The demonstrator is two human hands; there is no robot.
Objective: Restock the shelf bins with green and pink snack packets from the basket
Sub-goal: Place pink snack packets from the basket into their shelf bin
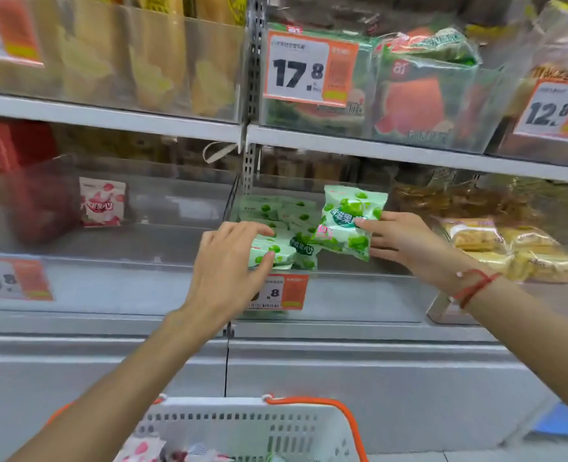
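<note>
Both hands are at the clear shelf bin [325, 295] in the middle of the frame. Right hand [405, 243] pinches one green packet [350, 221] by its right edge, thumb on the front, fingers behind, holding it upright above the bin. Left hand [229, 261] grips a second green packet [271, 253] at its left end, fingers curled over the top, thumb under, low at the bin's front.

More green packets [276, 210] are piled behind in the same bin. One pink packet [102, 202] stands in the neighbouring bin [126, 288], left of centre. The basket [242, 428], white slotted plastic with an orange handle, sits at bottom centre; pink packets [142, 450] show inside it.

Handling, my read: glossy film pillow packs, puffy, light, soft. Film looks slick, so they'll likely slide on each other and slump. Best hold is the flat crimped edge or a light pinch across the body; squeezing hard risks crushing the contents.

Bin walls are rigid clear acrylic, and the front one carries an orange-and-white price tag [281, 291]. Shelf edge is pale metal.
</note>
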